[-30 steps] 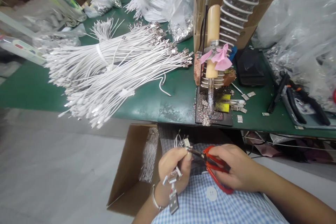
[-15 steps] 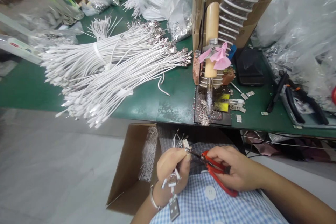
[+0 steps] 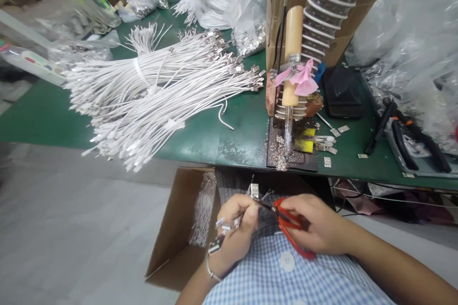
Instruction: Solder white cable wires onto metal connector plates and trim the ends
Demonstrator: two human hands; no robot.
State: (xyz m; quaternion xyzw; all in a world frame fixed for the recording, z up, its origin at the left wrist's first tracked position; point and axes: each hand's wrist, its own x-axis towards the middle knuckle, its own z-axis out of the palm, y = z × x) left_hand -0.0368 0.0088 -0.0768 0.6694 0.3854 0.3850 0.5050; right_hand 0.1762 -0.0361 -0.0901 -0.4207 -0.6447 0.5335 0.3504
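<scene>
Through the head camera I see my left hand (image 3: 236, 228) with its thumb and forefinger pinched closed at the base of a metal USB connector (image 3: 254, 190), which stands up just beyond the fingertips. Thin white cables show behind those fingers, and more plugs (image 3: 225, 225) lie over the palm side, with a dark-and-silver USB plug (image 3: 215, 244) near the wrist. My right hand (image 3: 317, 224) is curled around a red-handled tool (image 3: 295, 233), scissors or pliers, I can't tell which; its dark tips reach to the left fingertips at the connector's base. I can't make out how far its tips are parted. Below both sets of fingers is blue checked cloth (image 3: 272, 271). To the left of my left fingers sits an open cardboard box (image 3: 168, 252) with white cables (image 3: 203, 209) inside. Farther beyond the fingers, on the green table (image 3: 200, 143), big bundles of white cables (image 3: 161, 95) lie to the left, while a wooden-handled soldering iron (image 3: 292, 57) stands tip down, with a pink ribbon (image 3: 304, 78) tied on it.
</scene>
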